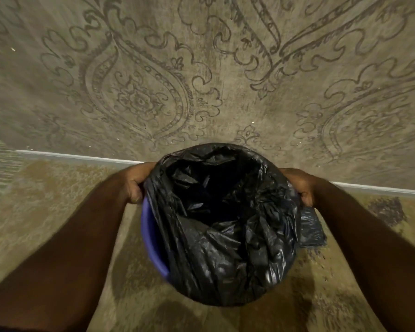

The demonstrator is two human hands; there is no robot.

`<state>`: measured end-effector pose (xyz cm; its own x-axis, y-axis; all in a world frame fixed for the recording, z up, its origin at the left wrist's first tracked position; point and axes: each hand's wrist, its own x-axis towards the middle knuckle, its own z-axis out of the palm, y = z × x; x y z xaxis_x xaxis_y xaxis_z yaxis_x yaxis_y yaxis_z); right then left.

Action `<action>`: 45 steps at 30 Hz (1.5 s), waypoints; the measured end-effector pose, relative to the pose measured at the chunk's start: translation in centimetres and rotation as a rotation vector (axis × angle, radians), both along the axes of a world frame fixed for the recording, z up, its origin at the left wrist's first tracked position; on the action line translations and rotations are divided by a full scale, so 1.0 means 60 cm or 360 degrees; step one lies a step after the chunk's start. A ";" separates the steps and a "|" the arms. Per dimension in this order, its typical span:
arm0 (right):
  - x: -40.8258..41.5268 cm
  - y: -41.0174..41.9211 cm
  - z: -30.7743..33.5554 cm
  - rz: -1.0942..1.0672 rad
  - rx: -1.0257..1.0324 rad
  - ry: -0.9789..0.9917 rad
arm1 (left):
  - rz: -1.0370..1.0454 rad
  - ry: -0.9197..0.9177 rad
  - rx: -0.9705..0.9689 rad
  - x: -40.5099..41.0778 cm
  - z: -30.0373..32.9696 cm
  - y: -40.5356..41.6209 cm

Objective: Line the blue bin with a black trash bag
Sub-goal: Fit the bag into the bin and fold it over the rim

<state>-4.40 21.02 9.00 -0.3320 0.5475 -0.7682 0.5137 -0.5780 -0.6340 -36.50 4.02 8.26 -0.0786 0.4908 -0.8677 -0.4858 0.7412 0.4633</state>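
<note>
The blue bin [151, 238] stands on the carpet below me, with only a strip of its left rim and wall showing. A crinkled black trash bag [228, 248] sits inside it, its mouth open and folded out over the far, right and near rim. My left hand [137, 185] grips the bag's edge at the bin's left rim. My right hand [300, 188] grips the bag at the right rim. Both forearms reach in from the bottom corners.
A flat folded piece of black plastic [312, 231] lies on the carpet just right of the bin. A patterned rug [201, 80] with a pale edge strip [82, 157] covers the floor beyond the bin.
</note>
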 end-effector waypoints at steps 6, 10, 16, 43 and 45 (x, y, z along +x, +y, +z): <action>0.055 -0.101 -0.001 -0.0323 0.0247 0.0049 | 0.0201 -0.0158 0.0048 0.004 -0.009 -0.100; 0.078 -0.171 -0.007 -0.0638 0.0251 0.0111 | 0.0541 -0.0097 0.0278 0.033 -0.005 -0.135; 0.078 -0.217 0.011 -0.1020 0.0228 0.0383 | 0.0737 0.0002 0.0328 0.039 0.024 -0.157; 0.047 -0.303 0.021 -0.1354 0.0039 0.0246 | 0.1111 0.0784 0.0343 0.167 -0.008 -0.216; 0.061 -0.301 0.039 -0.1368 -0.0091 0.0362 | 0.1237 0.0593 0.0421 0.157 0.007 -0.219</action>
<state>-0.71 2.96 11.31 0.0283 0.6405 -0.7674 -0.2469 -0.7395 -0.6263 -27.07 -9.12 8.70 -0.7252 0.3618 -0.5858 -0.5896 0.1129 0.7997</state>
